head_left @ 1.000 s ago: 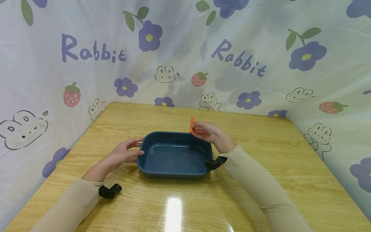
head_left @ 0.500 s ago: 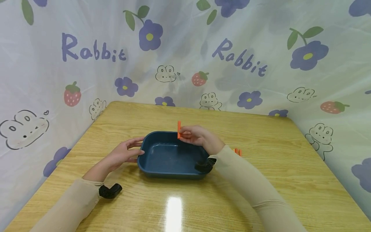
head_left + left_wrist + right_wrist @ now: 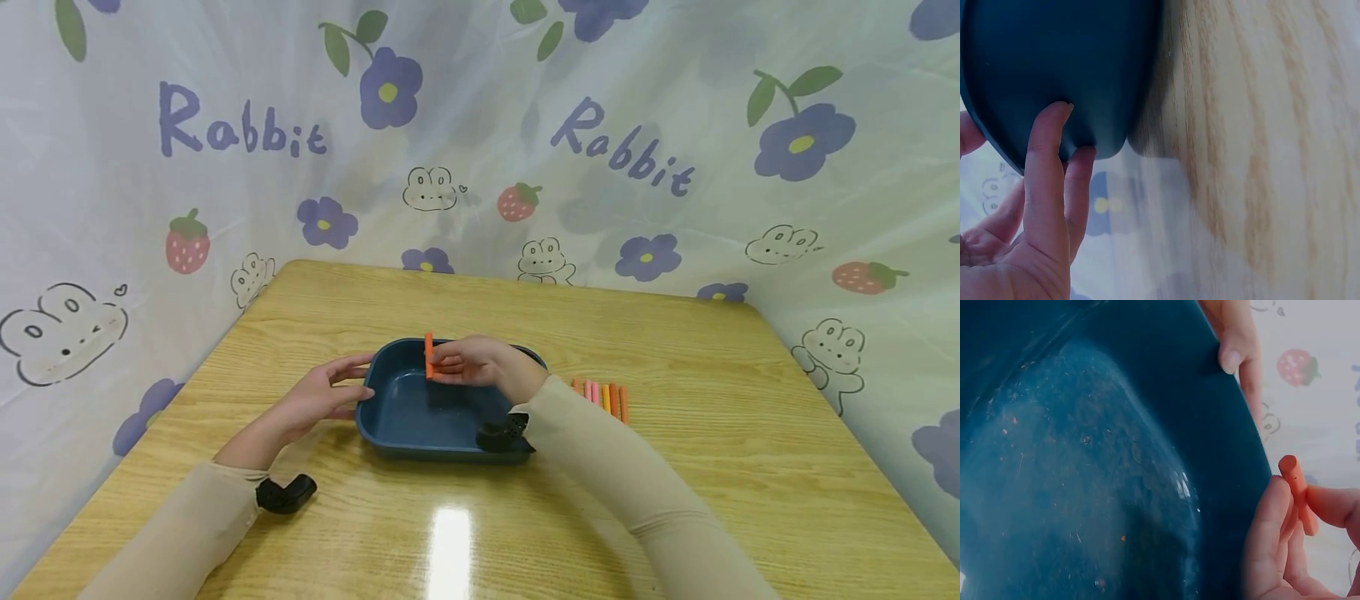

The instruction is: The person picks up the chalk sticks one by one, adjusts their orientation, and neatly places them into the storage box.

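A deep blue rectangular plastic basin point(image 3: 442, 417) stands on the wooden table. My left hand point(image 3: 315, 398) grips its left end, thumb at the rim and fingers along the outer wall, as the left wrist view also shows. Over the back part of the basin, my right hand point(image 3: 480, 365) pinches an orange crayon point(image 3: 429, 357) between thumb and fingertips, held roughly upright. The right wrist view shows that crayon point(image 3: 1297, 494) close up, with its flat round end visible. Small orange specks dot the basin floor point(image 3: 1085, 487).
Right of the basin, a row of several crayons point(image 3: 606, 398) in orange, pink, yellow and red lies on the table point(image 3: 712, 467), partly hidden by the right sleeve. Behind the table hangs a white curtain point(image 3: 465, 108) with printed rabbits and flowers. Each wrist carries a black device point(image 3: 287, 494).
My right hand has moved left and nearer with the orange crayon, from the basin's back right rim to over its inside. The crayon row has come into view. The left hand stays put.
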The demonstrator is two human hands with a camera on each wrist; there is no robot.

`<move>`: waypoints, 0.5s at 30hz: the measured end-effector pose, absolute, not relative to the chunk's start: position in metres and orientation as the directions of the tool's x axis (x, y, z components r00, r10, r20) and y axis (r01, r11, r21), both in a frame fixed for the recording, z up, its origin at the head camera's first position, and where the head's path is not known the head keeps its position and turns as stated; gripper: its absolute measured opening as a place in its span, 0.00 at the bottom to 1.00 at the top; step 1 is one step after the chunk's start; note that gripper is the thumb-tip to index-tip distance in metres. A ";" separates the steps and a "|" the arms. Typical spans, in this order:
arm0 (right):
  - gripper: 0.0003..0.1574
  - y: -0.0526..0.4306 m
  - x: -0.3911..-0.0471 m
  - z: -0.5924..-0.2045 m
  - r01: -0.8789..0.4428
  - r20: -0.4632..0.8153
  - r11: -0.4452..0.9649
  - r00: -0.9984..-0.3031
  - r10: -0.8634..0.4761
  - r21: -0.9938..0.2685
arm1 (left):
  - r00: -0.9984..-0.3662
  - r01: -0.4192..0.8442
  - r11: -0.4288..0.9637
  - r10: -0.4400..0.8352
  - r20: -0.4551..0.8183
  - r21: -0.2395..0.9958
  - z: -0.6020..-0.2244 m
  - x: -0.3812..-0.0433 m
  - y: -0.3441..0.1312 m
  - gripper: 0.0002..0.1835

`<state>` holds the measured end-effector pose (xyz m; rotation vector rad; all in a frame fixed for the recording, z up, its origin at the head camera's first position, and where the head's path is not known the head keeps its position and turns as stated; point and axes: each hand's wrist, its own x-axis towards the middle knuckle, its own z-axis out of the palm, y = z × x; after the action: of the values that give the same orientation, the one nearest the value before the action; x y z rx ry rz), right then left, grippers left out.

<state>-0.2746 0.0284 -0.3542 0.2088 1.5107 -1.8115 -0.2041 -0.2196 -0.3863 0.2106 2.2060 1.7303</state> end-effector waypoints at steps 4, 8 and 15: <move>0.21 0.019 -0.276 -0.357 0.654 -0.590 0.018 -0.670 -0.452 -0.756 | -0.935 -0.083 0.256 0.315 -0.164 0.963 -0.386 -0.204 -0.221 0.37; 0.19 0.011 -0.278 -0.361 0.671 -0.619 0.064 -0.637 -0.460 -0.738 | -0.936 -0.082 0.267 0.310 -0.167 0.960 -0.386 -0.204 -0.220 0.36; 0.18 0.004 -0.281 -0.367 0.694 -0.651 0.091 -0.610 -0.452 -0.714 | -0.939 -0.068 0.281 0.308 -0.157 0.957 -0.383 -0.204 -0.216 0.35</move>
<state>-0.2807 0.0038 -0.3672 0.2518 1.4985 -1.6627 -0.2042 -0.2164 -0.3833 0.2184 2.2444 1.7009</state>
